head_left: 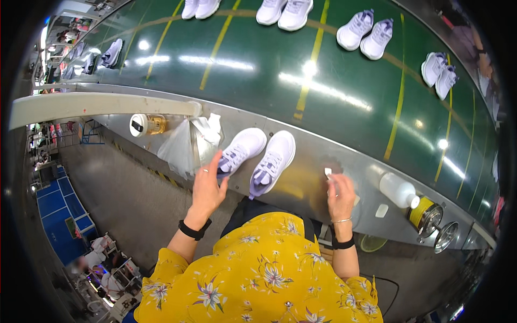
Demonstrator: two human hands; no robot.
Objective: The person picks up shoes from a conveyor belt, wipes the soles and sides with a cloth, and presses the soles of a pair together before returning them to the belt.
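Head view: two white shoes with lilac trim rest sole-down on a metal ledge [312, 153] before the worker, toes toward the green belt [253, 99]. The left shoe [247, 142] lies at a slant; the right shoe [278, 153] stands just beside it, apart from both hands. The left hand [208, 188] is at the heel end of the left shoe, forefinger and thumb spread; whether they press on the collar cannot be told. The right hand [341, 200], well apart from the pair, has its fingers curled, with a small white piece [328, 171] at the fingertips; whether it is pinched or merely touched is too small to tell. For sound handling, the left hand would best steady the shoe by its heel, leaving the laces undisturbed, while the right takes the piece lightly by its edge. The pale uppers probably mark easily, so clean fingertips and little contact seem advisable. A careless push at the slanted heel could knock the toe into its neighbour. The white bottle [397, 189], farther right, is best given a wide berth by the right forearm.
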